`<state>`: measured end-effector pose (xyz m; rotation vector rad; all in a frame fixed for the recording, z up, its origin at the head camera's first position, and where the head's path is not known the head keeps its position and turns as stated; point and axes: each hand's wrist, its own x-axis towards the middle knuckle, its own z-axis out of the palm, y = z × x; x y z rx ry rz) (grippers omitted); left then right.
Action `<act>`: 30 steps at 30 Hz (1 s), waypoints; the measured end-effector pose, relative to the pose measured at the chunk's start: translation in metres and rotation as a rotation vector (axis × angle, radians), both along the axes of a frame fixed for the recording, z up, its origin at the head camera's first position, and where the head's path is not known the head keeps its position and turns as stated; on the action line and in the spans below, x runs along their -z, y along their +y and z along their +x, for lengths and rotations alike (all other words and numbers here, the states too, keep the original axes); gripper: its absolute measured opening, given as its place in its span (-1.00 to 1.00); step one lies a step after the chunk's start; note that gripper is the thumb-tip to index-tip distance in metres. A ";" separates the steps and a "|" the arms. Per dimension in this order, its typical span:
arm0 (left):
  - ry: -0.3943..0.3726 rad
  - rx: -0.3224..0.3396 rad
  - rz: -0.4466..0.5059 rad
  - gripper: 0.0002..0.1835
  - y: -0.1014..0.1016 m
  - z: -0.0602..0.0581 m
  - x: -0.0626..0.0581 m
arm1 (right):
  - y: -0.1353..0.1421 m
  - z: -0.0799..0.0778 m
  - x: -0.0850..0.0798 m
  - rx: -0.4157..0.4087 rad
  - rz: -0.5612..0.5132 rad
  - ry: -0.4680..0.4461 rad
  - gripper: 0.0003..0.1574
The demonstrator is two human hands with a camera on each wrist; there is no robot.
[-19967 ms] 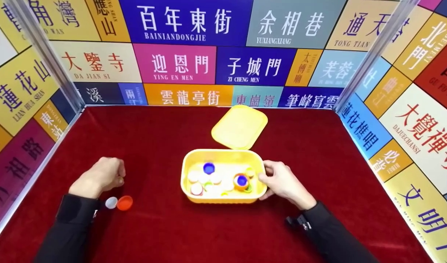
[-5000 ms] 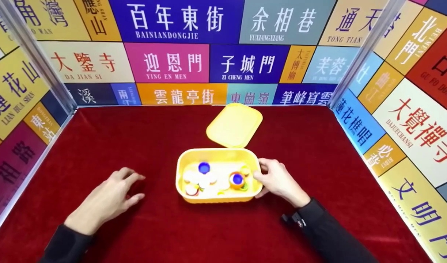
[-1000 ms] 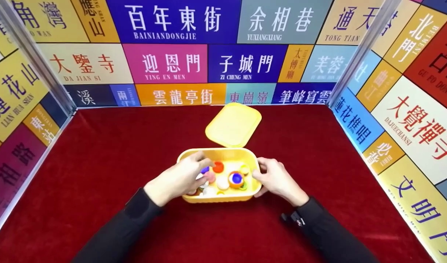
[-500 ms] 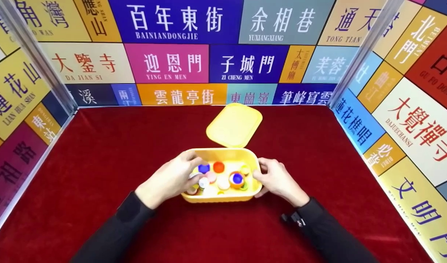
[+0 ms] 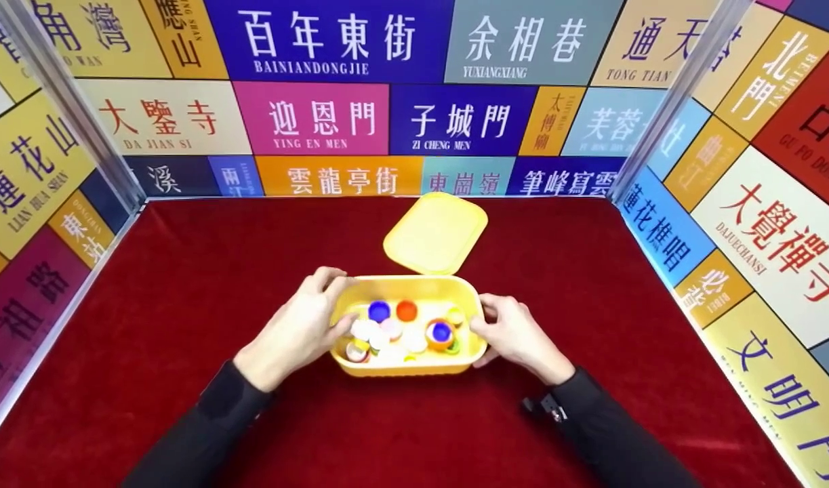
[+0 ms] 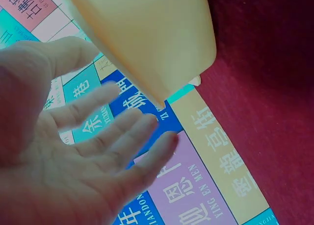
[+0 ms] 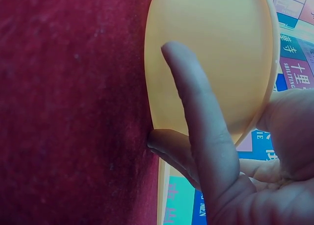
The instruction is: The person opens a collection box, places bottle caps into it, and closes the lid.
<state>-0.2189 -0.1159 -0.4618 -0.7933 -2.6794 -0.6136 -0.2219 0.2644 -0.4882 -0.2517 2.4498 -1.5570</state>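
A yellow plastic box [image 5: 407, 371] stands without its lid on the red cloth. Inside lie several round caps: a blue cap [image 5: 379, 311], a red cap [image 5: 406, 311], and pale ones washed out by glare. Another blue cap [image 5: 441, 331] sits on an orange ring-like piece at the right. My left hand [image 5: 295, 332] is at the box's left end, thumb near the rim; in the left wrist view its fingers are spread, holding nothing. My right hand [image 5: 522, 337] grips the right end, its thumb at the rim and fingers [image 7: 201, 112] against the outer wall.
The yellow lid [image 5: 436, 234] lies flat just behind the box, close to its back edge. Red cloth [image 5: 217, 257] covers the table. Printed panels with metal corner posts [image 5: 685, 102] wall in the back and both sides.
My left hand went from the bare cloth into the box, then drew back left to its rim. Red, pink and white caps now show inside. The right hand stays at the right end.
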 end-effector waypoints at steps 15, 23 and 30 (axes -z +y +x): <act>-0.140 -0.083 0.075 -0.33 -0.001 0.004 0.012 | 0.002 -0.004 -0.006 -0.012 0.023 -0.021 -0.49; -0.121 -0.073 0.062 -0.35 0.000 0.006 0.015 | 0.010 -0.013 -0.016 -0.048 0.068 -0.052 -0.47; -0.092 -0.077 0.059 -0.40 0.001 0.005 0.016 | 0.019 -0.043 -0.034 0.021 0.090 -0.066 -0.27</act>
